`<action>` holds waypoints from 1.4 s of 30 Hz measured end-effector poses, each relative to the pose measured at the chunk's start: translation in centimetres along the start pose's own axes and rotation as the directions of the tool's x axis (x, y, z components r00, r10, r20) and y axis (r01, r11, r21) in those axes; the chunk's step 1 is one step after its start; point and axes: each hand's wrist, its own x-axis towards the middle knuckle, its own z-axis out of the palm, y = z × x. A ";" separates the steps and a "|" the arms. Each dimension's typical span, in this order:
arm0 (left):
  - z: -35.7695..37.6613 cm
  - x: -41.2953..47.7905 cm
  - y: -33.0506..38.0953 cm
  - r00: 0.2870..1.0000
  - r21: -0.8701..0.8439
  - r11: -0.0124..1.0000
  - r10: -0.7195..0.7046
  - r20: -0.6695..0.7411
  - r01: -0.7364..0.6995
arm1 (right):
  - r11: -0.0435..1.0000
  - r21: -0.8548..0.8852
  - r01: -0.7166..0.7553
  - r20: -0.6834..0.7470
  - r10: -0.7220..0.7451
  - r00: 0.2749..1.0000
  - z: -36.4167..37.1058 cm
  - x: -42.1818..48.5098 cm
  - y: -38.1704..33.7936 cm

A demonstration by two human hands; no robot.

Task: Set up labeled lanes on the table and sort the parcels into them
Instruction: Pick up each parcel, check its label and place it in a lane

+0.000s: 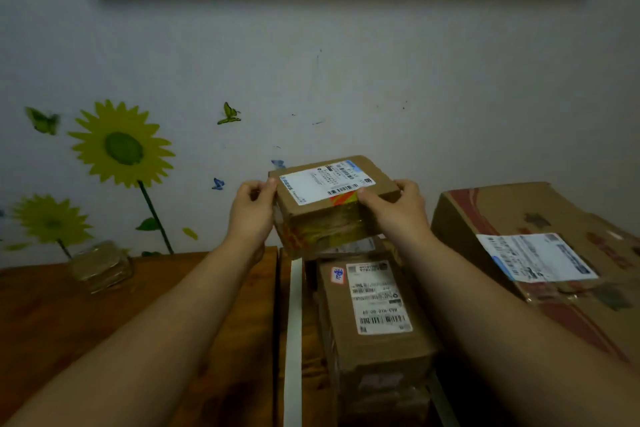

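Nearest us on the table (104, 322), a white tape strip (292, 340) marks a lane, a long parcel (374, 315) lying just right of it. Over that parcel's far end we've got the small box (325, 208) in the air, left hand (251, 215) and right hand (398, 211) each clamped on one end. Seems light and stiff, but the glossy tape wrap looks slick, so we'd grip the cardboard ends.
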 end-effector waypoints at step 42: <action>-3.5 2.6 -4.8 0.936 0.614 0.787 -0.177 0.304 -0.050 | 0.760 -0.627 0.170 0.183 -0.068 0.981 2.6 3.6 2.6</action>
